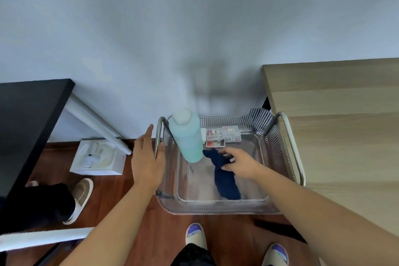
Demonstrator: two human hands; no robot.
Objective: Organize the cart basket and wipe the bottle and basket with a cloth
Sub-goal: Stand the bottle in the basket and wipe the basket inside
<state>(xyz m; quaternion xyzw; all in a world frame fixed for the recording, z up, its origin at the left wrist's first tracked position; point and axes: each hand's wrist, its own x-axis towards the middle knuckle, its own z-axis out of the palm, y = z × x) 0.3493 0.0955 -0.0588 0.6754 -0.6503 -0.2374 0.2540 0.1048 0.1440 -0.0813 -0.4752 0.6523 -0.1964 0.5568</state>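
Gripping the far end of the dark cloth (226, 183) with the right hand (239, 165), fingers curled over it, inside the basket (216, 209), with length trailing from 11 to 5 o'clock. Resting the left hand (146, 157), straight-fingered and empty, at the 9 o'clock rim. Facing the upright bottle (186, 136) at 10 o'clock of the grip, just beside.

The left hand (146, 157) and the right hand (239, 163) are bare. The left forearm (112, 222) and the right forearm (313, 203) are bare too, as far back as the frame edges. Low in the view a patch of black trousers (192, 255) shows, loose and creased at the cuff. The left slipper (195, 234) and the right slipper (278, 254) match: each has a pale cream body and rim with a purple-blue patch across the top.
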